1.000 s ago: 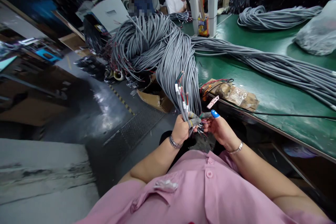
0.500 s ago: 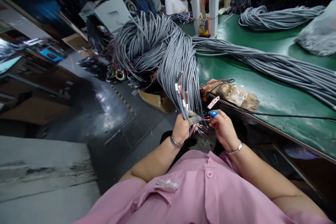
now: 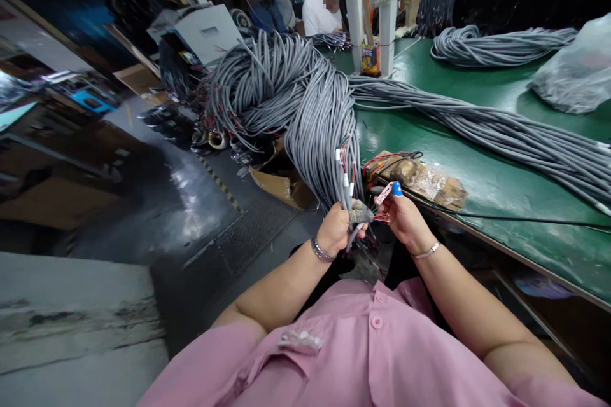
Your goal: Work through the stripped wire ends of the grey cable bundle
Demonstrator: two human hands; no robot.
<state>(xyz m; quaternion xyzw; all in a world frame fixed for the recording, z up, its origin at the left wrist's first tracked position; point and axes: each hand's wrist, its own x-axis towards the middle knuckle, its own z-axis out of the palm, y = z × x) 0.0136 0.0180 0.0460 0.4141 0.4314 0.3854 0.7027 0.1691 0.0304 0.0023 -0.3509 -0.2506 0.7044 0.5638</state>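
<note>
My left hand [image 3: 338, 227], grey covers with yellow bands on some fingers, is closed around several grey cables [image 3: 347, 198]. White sleeves and stripped coloured ends stick up above the fist. Thin coloured wires [image 3: 380, 217] fan out from its right side toward my right hand [image 3: 403, 219]. That hand wears a blue cover on the thumb and a dark one on another finger. Its thumb stands apart from the fingers, close by the wire tips; I see no firm grip on them. A small pale pink tag-like piece [image 3: 384, 193] shows at the bench edge, between thumb and finger.
A big heap of grey cable [image 3: 319, 121] hangs off the green bench [image 3: 401, 137]. More cable bundles [image 3: 501, 121] run along it. A taped block [image 3: 429, 181] lies at its edge, beside a plastic bag [image 3: 573, 67] farther off. An opened carton [image 3: 274, 184] is below. Someone in white sits behind.
My right thumb has lifted away from the wire ends, up to the pink piece at the bench edge. The left hand keeps hold of the cables, slightly more to the right.
</note>
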